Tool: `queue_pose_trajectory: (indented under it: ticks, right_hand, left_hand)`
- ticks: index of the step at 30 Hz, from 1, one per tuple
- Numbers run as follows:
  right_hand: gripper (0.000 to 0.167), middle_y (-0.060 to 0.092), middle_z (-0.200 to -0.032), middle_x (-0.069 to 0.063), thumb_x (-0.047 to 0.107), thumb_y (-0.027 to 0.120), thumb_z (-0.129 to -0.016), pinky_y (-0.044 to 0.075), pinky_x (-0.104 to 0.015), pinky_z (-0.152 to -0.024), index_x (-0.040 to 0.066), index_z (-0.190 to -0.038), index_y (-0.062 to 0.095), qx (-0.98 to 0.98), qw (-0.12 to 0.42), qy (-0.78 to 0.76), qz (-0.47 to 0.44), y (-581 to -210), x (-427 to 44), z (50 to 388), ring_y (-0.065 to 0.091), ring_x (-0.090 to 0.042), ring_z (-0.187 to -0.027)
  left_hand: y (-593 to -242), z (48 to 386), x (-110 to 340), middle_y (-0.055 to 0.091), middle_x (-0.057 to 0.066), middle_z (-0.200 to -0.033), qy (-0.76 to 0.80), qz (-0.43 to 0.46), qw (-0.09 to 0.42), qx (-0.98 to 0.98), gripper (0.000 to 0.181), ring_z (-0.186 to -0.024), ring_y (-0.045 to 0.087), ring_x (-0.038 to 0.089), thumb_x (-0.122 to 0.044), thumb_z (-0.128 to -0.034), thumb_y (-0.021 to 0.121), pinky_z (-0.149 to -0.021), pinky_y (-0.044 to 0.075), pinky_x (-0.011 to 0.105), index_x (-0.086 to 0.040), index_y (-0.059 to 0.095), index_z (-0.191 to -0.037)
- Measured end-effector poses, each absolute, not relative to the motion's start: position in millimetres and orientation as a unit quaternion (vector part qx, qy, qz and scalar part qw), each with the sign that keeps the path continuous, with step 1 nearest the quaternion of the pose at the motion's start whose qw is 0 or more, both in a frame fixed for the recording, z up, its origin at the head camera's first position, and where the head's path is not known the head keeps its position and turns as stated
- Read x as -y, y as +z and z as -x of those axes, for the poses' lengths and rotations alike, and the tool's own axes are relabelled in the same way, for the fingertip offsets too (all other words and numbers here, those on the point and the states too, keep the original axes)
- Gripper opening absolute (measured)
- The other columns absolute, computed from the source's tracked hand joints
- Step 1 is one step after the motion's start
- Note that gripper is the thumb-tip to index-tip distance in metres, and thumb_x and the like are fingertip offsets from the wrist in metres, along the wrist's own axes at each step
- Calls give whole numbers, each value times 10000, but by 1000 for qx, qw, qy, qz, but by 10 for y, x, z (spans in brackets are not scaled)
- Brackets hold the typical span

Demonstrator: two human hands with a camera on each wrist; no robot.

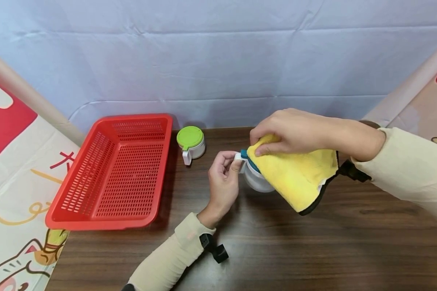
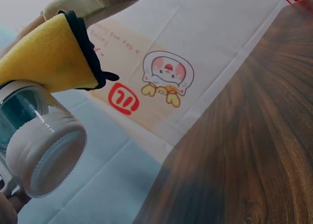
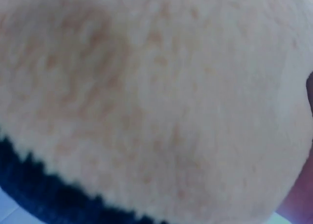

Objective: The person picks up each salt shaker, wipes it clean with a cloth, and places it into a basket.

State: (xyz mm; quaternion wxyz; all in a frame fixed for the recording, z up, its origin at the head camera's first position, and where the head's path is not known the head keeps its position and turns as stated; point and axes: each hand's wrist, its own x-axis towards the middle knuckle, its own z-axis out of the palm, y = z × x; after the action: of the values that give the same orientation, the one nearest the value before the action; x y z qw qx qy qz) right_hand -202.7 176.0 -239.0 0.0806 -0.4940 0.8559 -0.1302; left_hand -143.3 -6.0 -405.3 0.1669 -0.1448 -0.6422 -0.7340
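My left hand pinches the white handle of a seasoning jar with a clear body and a blue-green lid. In the left wrist view the jar is tilted and its round base shows, raised off the table. A yellow cloth with a black edge is gripped by my right hand, which holds it against the jar's lid. Most of the lid is hidden under the cloth. Close up, the cloth fills nearly the whole right wrist view, too blurred for detail.
A red plastic basket with slotted walls stands on the left of the brown wooden table. Between basket and hands, near the back, stands another jar with a green lid and white handle. A pale cloth backdrop rises behind the table.
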Motion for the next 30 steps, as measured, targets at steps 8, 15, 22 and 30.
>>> queue_pose_trajectory:
  ticks: [8,15,22,30]
  right_hand:
    - [57,624,-859,206,282,731,-962,495,-324,-711,281,-921,691,-859,60,-124,494,-2423,-1832,2095,556,-31,-750]
    - [90,628,-849,195,237,749,-948,483,-319,-677,287,-906,688,-862,44,-116,491,-2430,-1901,2148,541,-28,-707]
    - [87,669,-892,174,216,777,-924,499,-336,-683,277,-914,715,-873,32,-99,476,-2430,-1985,2220,570,-40,-736]
    - [126,688,-921,180,213,799,-901,496,-353,-652,312,-919,722,-890,20,-75,450,-2404,-2130,2303,588,-48,-744]
  left_hand:
    - [-4052,1421,66,697,217,-1048,-729,143,169,648,151,-937,624,110,-33,-1006,609,-804,517,219,85,584,-1097]
    - [-4056,1417,68,698,217,-1048,-727,139,171,650,154,-931,622,112,-33,-1005,612,-796,513,218,86,584,-1098]
    - [-4070,1418,73,694,211,-1068,-728,137,169,650,160,-967,633,123,-46,-1016,601,-835,528,234,85,582,-1106]
    - [-4059,1424,78,698,211,-1066,-729,140,173,647,152,-969,641,126,-33,-1014,601,-835,534,237,86,582,-1106]
